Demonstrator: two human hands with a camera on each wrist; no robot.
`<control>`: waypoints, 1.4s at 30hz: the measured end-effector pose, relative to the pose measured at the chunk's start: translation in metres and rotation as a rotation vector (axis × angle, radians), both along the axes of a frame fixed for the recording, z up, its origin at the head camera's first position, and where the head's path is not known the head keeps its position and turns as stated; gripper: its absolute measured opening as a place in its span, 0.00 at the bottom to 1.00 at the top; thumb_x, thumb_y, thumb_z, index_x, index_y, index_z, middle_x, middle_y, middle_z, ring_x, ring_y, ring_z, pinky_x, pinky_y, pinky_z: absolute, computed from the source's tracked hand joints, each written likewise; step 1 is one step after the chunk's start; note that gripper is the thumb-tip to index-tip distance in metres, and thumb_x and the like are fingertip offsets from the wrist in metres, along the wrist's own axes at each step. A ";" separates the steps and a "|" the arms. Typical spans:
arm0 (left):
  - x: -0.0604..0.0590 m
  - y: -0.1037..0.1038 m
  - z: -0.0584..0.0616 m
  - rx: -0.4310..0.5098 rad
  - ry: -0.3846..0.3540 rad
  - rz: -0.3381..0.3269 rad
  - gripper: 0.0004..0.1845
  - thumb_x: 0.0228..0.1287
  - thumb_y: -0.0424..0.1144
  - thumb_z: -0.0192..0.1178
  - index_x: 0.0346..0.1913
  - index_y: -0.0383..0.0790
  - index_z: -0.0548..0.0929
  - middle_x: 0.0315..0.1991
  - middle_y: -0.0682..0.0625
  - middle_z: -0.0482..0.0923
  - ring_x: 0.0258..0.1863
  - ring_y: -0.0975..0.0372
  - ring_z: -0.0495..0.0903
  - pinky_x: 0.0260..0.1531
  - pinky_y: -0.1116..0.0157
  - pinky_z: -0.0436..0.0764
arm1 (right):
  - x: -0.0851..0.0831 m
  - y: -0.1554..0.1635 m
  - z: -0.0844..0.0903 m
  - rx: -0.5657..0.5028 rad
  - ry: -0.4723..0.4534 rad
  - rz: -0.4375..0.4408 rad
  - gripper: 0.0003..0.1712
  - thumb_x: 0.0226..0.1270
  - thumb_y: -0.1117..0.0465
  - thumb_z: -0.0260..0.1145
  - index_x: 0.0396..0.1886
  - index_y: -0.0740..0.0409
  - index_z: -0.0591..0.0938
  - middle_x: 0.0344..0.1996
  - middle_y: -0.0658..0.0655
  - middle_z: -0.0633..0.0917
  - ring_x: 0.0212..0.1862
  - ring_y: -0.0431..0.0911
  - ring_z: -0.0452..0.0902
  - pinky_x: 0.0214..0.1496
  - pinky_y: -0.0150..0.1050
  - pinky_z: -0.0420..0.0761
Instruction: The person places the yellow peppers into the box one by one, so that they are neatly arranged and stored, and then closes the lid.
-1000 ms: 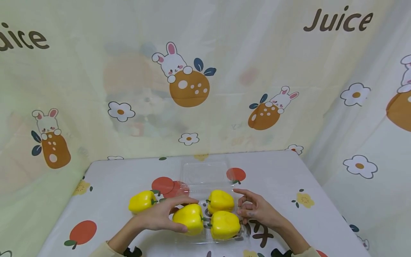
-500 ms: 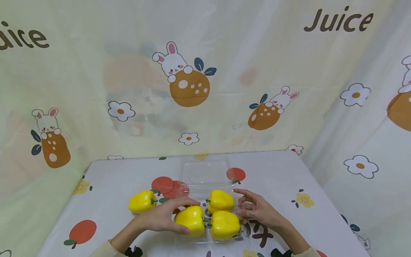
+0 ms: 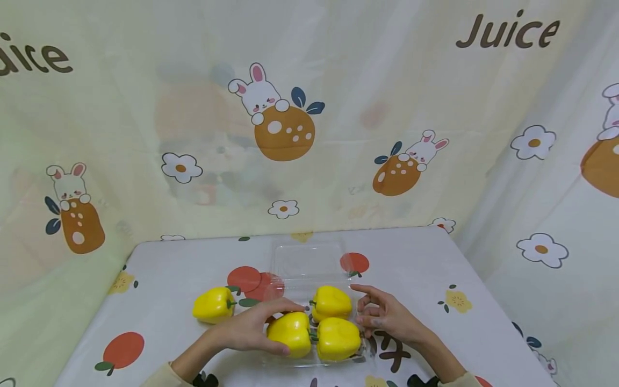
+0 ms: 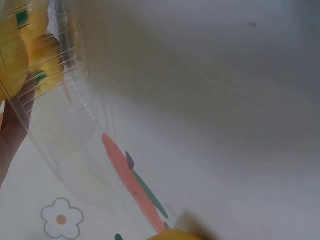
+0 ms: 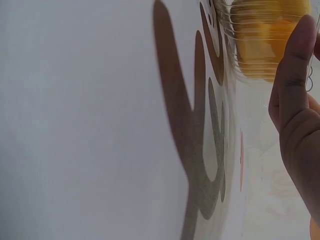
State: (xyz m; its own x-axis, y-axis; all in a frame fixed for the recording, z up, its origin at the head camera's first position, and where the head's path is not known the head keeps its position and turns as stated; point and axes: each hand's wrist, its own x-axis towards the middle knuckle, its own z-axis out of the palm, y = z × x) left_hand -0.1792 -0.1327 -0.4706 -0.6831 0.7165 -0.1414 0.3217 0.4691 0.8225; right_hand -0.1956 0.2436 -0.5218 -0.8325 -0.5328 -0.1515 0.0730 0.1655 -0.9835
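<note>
Yellow bell pepper (image 3: pixel 290 334) sits low in the near-left corner of a clear plastic clamshell tray (image 3: pixel 309 359), w/ the left hand (image 3: pixel 251 329) curled round it: thumb on the near side, fingers over the top. So that grip is grasping the pepper, not let go. Two more peppers are in the tray: one at near-right (image 3: pixel 338 338), one at far-right (image 3: pixel 331 302). Far-left slot looks vacant, as far as the head view shows.

Right hand (image 3: pixel 384 317) rests against the tray's right wall, fingers loosely bent, thumb and forefinger at the rim; right wrist view shows a fingertip (image 5: pixel 299 47) touching the ribbed clear plastic, prob. steadying it. Can't tell if it truly pinches the wall.

Fourth pepper (image 3: pixel 213 304) lies on the surface, left of the tray and apart from it. Hinged lid (image 3: pixel 306 259) lies open, flat behind the tray.

Judgement: approx. 3 of 4 peppers boxed; one pepper and the lid appear left.
</note>
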 end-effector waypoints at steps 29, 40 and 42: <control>0.001 0.005 -0.005 -0.055 0.067 -0.031 0.38 0.62 0.54 0.75 0.75 0.64 0.73 0.72 0.63 0.75 0.71 0.63 0.72 0.74 0.57 0.75 | 0.000 0.001 -0.001 -0.009 0.028 0.016 0.48 0.72 0.64 0.71 0.84 0.63 0.56 0.47 0.62 0.73 0.34 0.41 0.81 0.39 0.34 0.89; -0.001 0.005 -0.006 -0.074 0.066 -0.046 0.39 0.63 0.55 0.75 0.76 0.59 0.73 0.73 0.62 0.75 0.71 0.64 0.72 0.74 0.58 0.76 | -0.001 0.001 -0.002 0.027 0.019 -0.002 0.48 0.72 0.64 0.72 0.84 0.60 0.57 0.47 0.59 0.74 0.36 0.41 0.82 0.39 0.35 0.90; -0.001 0.005 -0.006 -0.075 0.065 -0.048 0.39 0.63 0.55 0.75 0.76 0.58 0.73 0.72 0.61 0.75 0.70 0.64 0.72 0.73 0.59 0.76 | -0.002 0.000 -0.002 0.031 0.016 -0.005 0.48 0.72 0.64 0.72 0.84 0.60 0.57 0.47 0.59 0.74 0.35 0.41 0.82 0.39 0.35 0.90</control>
State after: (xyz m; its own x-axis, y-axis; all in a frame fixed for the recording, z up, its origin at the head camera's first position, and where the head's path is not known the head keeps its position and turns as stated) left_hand -0.1802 -0.1279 -0.4764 -0.6579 0.7375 -0.1523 0.3968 0.5114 0.7623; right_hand -0.1973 0.2438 -0.5242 -0.8378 -0.5236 -0.1544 0.0579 0.1959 -0.9789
